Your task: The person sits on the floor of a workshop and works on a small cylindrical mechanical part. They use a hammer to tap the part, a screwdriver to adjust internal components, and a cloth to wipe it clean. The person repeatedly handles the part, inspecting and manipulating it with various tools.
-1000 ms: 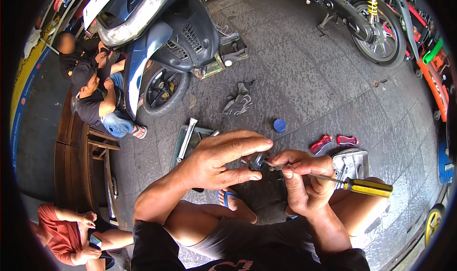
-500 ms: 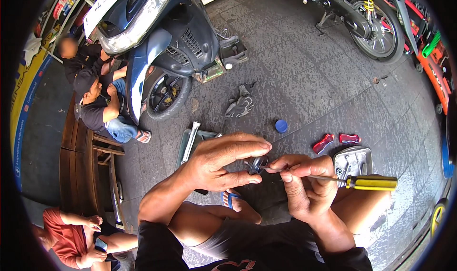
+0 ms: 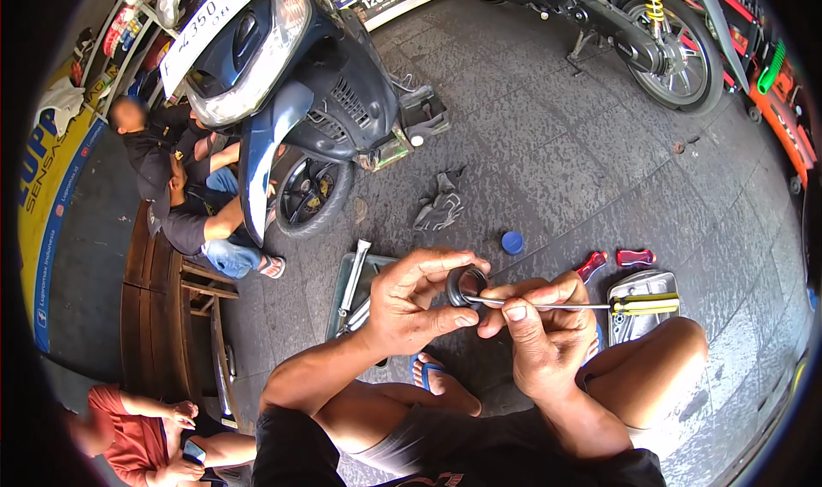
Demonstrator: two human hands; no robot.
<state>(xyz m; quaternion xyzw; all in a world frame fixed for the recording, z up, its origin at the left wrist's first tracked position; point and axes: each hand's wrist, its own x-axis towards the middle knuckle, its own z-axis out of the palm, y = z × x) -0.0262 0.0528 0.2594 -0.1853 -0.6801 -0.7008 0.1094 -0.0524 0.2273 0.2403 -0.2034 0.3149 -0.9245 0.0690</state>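
Note:
Between the thumb and fingers of my left hand (image 3: 407, 303) is a small, dark round part with a hollow face (image 3: 469, 282), turned toward the right. My right hand (image 3: 548, 333) is closed around the shaft of a screwdriver (image 3: 646, 304) with a yellow and black handle. The handle points off to the right. Its tip reaches the lower rim of the round part; whether it is wedged under the edge I cannot tell. My right fingertips are close beside the part.
Ahead lie a blue cap (image 3: 512, 242), red-handled tools (image 3: 636, 257), a metal cover (image 3: 655, 283) and a grey glove (image 3: 441, 204). A tray (image 3: 374, 269) holds a wrench (image 3: 352, 283). A scooter (image 3: 334, 102) stands front left, with people beside it; a motorcycle (image 3: 634, 50) stands far right.
The round part has turned, so its hollow face shows more. Its place in the view is slightly higher. The screwdriver's handle has shifted left and up, still in my right hand.

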